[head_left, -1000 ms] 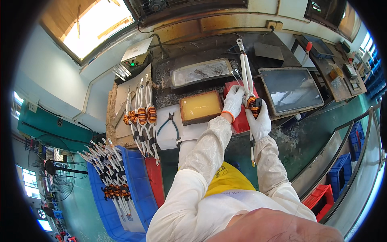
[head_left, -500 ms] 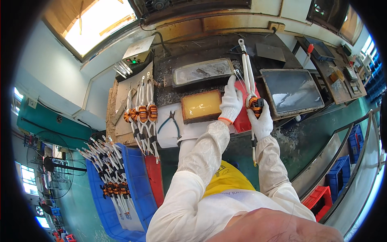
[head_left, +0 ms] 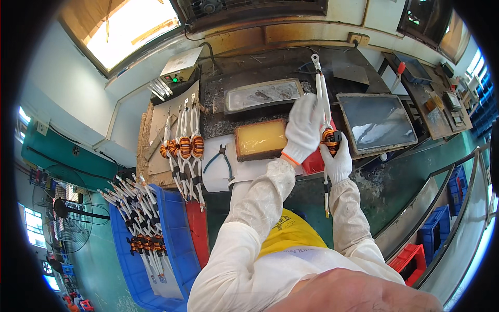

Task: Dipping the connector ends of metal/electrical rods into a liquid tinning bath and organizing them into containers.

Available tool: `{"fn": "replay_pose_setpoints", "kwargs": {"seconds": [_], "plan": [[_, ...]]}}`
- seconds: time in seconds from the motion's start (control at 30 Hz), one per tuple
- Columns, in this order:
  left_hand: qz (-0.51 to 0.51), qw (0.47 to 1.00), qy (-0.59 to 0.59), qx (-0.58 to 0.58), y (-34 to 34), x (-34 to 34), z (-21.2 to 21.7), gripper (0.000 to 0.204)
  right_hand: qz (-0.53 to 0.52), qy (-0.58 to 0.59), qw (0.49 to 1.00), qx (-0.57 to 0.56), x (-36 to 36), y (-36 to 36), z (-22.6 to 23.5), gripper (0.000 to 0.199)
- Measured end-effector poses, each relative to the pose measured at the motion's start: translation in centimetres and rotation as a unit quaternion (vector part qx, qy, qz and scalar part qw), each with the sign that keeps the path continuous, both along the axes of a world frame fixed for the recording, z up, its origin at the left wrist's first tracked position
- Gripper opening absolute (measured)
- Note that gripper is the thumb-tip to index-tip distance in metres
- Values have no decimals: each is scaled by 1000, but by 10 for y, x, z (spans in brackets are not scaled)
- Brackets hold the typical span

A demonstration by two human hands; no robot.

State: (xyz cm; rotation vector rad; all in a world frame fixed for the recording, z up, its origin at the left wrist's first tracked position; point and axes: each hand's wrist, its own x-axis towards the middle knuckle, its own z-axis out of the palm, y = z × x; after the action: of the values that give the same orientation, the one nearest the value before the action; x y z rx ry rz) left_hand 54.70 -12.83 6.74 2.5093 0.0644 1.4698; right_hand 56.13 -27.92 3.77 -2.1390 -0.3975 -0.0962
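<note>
Both my hands wear white gloves. My right hand (head_left: 338,158) grips an orange copper coil (head_left: 330,137) whose long white-sleeved leads (head_left: 319,86) point up and away from me. My left hand (head_left: 303,126) closes around those white leads just above the coil. A second lead hangs down below my right hand. A red tray (head_left: 315,162) lies under the hands. Left of it sits a rectangular tray of yellow liquid (head_left: 261,139).
Three finished coils (head_left: 182,147) lie on cardboard at left, pliers (head_left: 222,160) beside them. A blue bin (head_left: 176,244) holds several more coils. A dross-covered grey tray (head_left: 263,94) sits behind, a shiny metal bath (head_left: 375,122) at right, a small control box (head_left: 181,66) at the back.
My left hand has slid a little higher up the white leads. The coil stays held in about the same place.
</note>
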Motion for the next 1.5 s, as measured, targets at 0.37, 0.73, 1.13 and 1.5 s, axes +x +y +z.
{"fn": "replay_pose_setpoints", "kwargs": {"seconds": [0.37,0.73,1.13,1.5], "plan": [[-37,979,132,150,-12,-15,-17,60,-4,-4,1000,11,2,0,-12,67],[-117,923,228,-286,-51,-56,-82,72,0,4,1000,7,2,0,-11,71],[-245,621,120,-735,-29,-56,-72,56,124,127,953,246,3,8,19,43],[-436,296,-66,-847,35,-108,-21,41,288,101,934,186,-15,73,31,50]]}}
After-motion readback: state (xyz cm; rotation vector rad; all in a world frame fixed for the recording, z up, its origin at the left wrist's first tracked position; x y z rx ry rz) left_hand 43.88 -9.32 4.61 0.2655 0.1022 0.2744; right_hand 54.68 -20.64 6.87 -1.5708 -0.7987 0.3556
